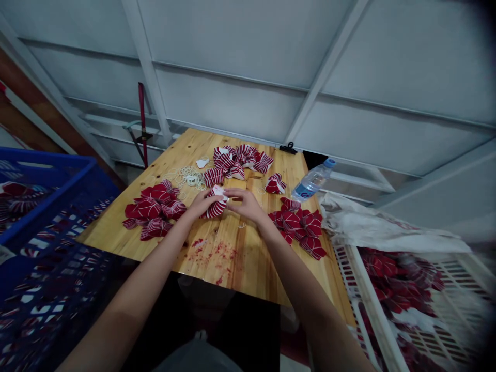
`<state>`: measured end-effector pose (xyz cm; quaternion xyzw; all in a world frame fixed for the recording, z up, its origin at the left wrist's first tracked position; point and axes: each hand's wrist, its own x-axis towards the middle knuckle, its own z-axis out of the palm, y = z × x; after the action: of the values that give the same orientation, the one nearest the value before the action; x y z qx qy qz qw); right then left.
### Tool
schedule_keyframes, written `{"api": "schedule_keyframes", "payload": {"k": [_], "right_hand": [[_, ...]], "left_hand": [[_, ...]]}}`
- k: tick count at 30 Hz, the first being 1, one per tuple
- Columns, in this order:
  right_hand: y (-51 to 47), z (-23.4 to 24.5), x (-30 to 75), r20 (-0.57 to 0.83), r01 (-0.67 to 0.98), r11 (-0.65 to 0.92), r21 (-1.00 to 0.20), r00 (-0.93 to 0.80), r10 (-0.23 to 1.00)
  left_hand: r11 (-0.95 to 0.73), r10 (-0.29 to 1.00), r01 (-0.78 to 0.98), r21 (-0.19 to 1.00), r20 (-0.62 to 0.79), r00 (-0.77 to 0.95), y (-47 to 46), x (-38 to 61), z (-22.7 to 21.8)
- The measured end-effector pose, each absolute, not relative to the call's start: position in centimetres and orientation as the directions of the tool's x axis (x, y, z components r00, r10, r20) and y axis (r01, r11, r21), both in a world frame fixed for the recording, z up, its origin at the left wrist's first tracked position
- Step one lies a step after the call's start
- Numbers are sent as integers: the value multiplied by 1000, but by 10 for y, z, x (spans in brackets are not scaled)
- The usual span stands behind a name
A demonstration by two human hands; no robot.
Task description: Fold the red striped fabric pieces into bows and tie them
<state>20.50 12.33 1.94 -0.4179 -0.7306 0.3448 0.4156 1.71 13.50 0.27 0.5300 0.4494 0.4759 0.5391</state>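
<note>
Over the middle of the wooden table, a red-and-white striped fabric piece with a white side is held between my two hands. My left hand grips it from the left, thumb on the white side. From the right, my right hand has its fingers curled at the piece's edge; its fingertips are partly hidden. Just beyond my left hand lies a tangle of pale rubber bands or string loops. Red fabric pieces are heaped to the left, and striped pieces lie at the back.
More red pieces lie on the table's right side beside a leaning plastic bottle. A blue crate stands left. A white crate with fabric pieces stands right. Red scraps dot the table near its front edge. A black clip sits at the back.
</note>
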Motion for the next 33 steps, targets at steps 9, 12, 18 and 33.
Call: {"api": "schedule_keyframes", "payload": {"k": [9, 12, 18, 33], "right_hand": [[118, 22, 211, 181, 193, 253, -948, -326, 928], [121, 19, 212, 118, 169, 184, -968, -342, 932], [141, 11, 206, 58, 310, 164, -937, -323, 945], [107, 37, 169, 172, 359, 452, -816, -596, 784]], "left_hand": [[80, 990, -203, 976, -55, 126, 119, 15, 5], [72, 987, -173, 982, -45, 155, 114, 10, 7], [103, 994, -159, 982, -93, 65, 91, -5, 6], [60, 998, -149, 987, -63, -20, 65, -22, -9]]}}
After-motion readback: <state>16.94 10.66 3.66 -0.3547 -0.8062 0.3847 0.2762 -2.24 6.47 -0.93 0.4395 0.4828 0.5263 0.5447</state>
